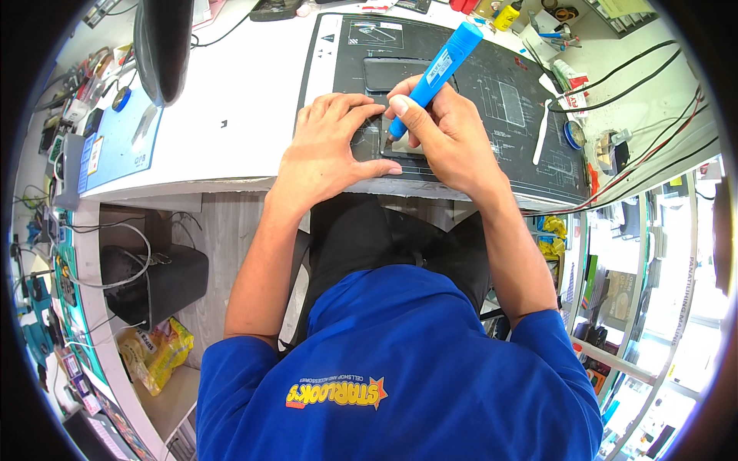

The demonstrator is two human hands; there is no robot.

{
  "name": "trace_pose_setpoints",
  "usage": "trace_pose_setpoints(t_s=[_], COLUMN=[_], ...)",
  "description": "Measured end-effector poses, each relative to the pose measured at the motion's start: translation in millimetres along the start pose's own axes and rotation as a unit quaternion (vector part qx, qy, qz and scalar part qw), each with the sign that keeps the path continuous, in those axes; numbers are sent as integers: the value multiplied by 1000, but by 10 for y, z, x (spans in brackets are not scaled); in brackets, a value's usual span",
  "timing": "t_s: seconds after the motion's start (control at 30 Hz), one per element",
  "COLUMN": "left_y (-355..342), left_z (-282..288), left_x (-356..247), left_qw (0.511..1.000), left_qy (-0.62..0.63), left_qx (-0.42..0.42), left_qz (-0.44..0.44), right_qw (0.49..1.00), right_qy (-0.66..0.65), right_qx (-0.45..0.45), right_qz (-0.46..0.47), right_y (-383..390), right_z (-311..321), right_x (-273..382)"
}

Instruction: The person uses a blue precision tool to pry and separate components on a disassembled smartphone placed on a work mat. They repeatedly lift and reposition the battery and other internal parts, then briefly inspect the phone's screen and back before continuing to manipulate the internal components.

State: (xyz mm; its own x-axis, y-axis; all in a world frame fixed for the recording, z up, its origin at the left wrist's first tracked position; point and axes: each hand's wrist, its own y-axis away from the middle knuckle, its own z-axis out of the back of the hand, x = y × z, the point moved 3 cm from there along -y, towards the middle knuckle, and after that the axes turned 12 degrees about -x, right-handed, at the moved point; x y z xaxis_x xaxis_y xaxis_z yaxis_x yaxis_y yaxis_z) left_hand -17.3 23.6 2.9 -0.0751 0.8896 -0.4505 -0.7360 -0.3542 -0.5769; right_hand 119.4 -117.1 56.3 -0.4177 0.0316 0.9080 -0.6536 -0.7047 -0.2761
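My right hand (453, 138) grips a thick blue marker-shaped pen (442, 73), tilted with its brownish tip down. That tip meets a small dark phone-like panel (401, 147) on the black work mat (530, 123); my right fingers hide part of the panel. Fingers apart, my left hand (327, 142) rests at the panel's left side, its thumb by the near edge and its index finger by the far one. Just beyond lies a second dark, flat phone-sized piece (384, 75), partly covered by my right hand.
On the mat's right side lies a white slim tool (543, 134), near a small round tin (573, 135). Black cables (630, 77) loop over the right edge. A blue mat (127, 146) lies at left, beneath a dark overhanging object (161, 50). The bench's front edge runs under my wrists.
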Motion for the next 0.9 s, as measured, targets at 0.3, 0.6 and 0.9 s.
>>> trace_pose_setpoints(t_s=[0.3,0.6,0.9], left_y=[12,8,15], left_z=[-6,-2,-11], left_x=[10,7,15], left_qw=[1000,1000,1000], left_qy=[-4,3,-3], left_qx=[-4,-2,2], left_qz=[-3,-1,1], right_qw=[1000,1000,1000], right_qy=[-1,6,20], right_qx=[7,6,10], right_qz=[1,12,11], right_y=[36,44,57], right_z=[-41,-55,-49], right_x=[-43,-30,-24])
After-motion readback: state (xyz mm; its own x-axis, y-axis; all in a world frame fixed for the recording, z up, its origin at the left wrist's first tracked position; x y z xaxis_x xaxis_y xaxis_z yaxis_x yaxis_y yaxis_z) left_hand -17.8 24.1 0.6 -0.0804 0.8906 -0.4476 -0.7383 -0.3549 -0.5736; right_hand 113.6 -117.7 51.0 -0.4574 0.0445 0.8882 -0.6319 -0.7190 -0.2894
